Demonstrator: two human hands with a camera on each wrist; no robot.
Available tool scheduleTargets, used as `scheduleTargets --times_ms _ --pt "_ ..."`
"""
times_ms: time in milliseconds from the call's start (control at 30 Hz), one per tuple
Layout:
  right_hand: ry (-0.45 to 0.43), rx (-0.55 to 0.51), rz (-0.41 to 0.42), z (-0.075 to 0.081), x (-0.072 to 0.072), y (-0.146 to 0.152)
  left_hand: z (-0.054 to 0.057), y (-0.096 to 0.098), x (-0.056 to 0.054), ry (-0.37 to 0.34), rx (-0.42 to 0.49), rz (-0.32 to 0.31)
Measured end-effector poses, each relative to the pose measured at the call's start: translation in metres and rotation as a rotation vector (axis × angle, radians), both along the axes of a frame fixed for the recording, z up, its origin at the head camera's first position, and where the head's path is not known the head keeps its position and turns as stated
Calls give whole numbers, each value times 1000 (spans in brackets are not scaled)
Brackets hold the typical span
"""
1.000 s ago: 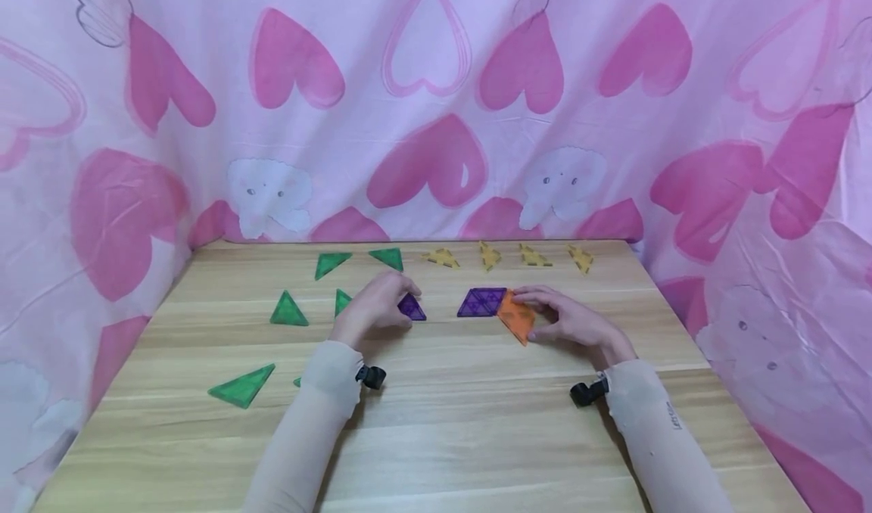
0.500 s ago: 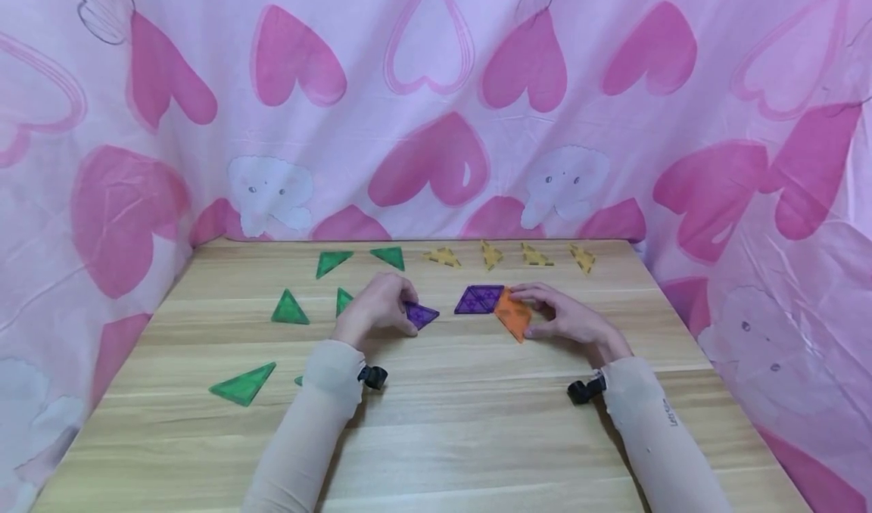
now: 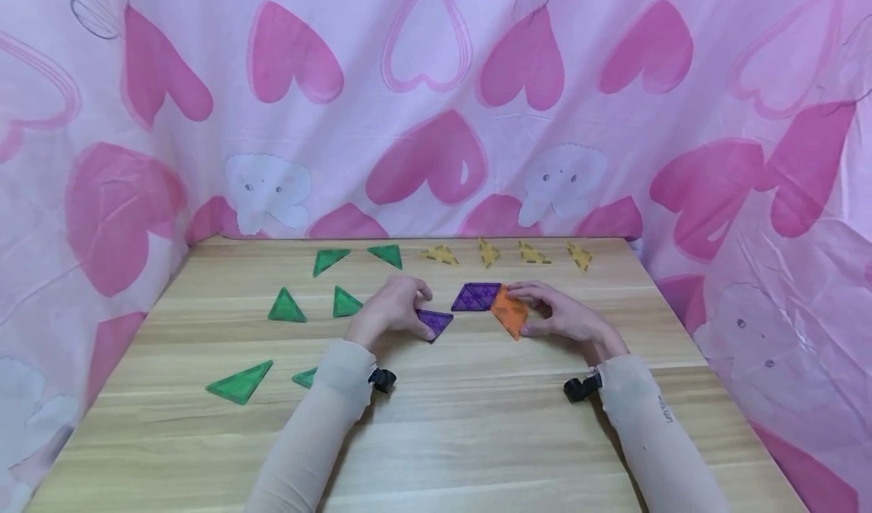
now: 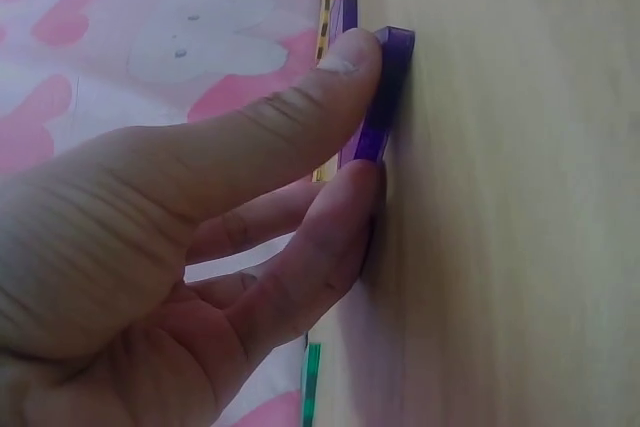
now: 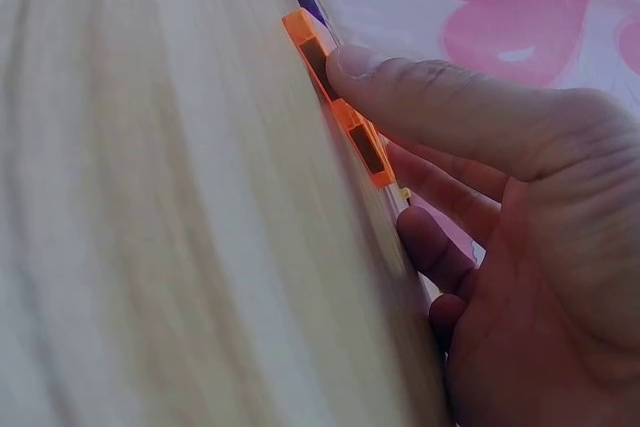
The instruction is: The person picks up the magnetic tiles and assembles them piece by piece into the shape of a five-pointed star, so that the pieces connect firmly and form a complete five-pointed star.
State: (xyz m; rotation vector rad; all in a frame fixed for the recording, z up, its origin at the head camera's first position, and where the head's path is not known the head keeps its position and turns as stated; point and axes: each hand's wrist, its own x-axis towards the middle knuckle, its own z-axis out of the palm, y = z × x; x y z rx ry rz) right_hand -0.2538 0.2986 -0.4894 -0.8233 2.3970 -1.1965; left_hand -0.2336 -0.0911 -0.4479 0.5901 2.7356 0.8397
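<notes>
Purple triangle (image 3: 438,321) has moved nearer the purple pair (image 3: 477,297).

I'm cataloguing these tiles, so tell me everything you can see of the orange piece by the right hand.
The orange piece is thin, flat and angular, of glossy, translucent, plastic-looking material. Dark bars show along its edge, and a seam divides that edge; whether it is one tile or two joined, I cannot tell. It appears to lie flat on the wooden table, its left side seeming to meet two purple triangular tiles. The right hand holds it, thumb against its edge.
</notes>
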Motion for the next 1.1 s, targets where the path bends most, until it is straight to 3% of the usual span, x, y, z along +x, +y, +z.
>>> scheduleTargets --times_ms 433,1100 --pt "40 -1 23 0 1 -7 -4 30 3 29 -18 -33" --pt "30 1 20 -1 3 -16 -7 45 7 69 -7 -10"
